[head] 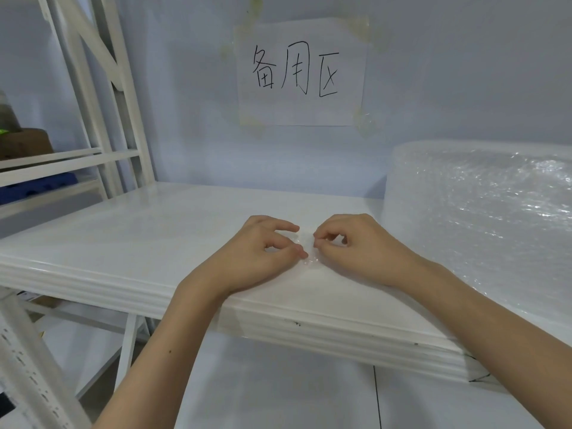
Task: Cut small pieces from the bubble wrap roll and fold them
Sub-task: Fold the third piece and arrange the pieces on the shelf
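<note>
On the white tabletop [130, 243] both bare hands work close together over a small piece of bubble wrap [306, 258], which lies flat on the surface a little back from the table's front edge and is clear enough that its outline is hard to trace. The left hand [263, 252] rests on the table on the piece's left side, thumb and forefinger curled toward each other with the fingertips [301, 252] pressing on the wrap's near corner; whether they actually pinch the film or only hold it down cannot be told. The right hand [356, 246] sits on the piece's right side, its fingers bent inward and its thumb and forefinger closed together at the wrap's edge, seemingly nipping the film. The two hands nearly meet, with only a narrow gap between their fingertips. To the right of the piece, at the table's far right end, the large bubble wrap roll [483, 218] lies on its side, well apart from the hands. On the wall behind the table a taped paper sign [300, 72] carries three handwritten characters. To the left of the table stands white metal shelving [93, 119].
</note>
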Available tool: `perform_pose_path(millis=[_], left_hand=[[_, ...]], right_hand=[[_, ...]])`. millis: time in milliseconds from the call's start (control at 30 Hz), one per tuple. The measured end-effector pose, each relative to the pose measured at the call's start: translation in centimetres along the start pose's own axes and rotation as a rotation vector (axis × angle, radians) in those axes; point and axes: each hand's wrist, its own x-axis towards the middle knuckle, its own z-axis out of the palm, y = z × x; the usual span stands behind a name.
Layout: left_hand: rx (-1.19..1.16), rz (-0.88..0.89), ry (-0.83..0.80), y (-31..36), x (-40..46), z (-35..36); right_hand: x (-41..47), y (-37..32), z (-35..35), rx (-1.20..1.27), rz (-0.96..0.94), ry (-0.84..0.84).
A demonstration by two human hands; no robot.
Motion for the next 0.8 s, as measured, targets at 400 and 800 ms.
perform_pose_path(millis=[400, 800], left_hand=[[0.033, 0.018, 0.006, 0.0, 0.0, 0.0], [-0.143, -0.155, 0.534, -0.4, 0.3, -1.1]], right_hand=[[0.8, 0.6, 1.1, -0.162, -0.016, -0.024], [0.9, 0.8, 1.4, -0.031, 0.098, -0.093]])
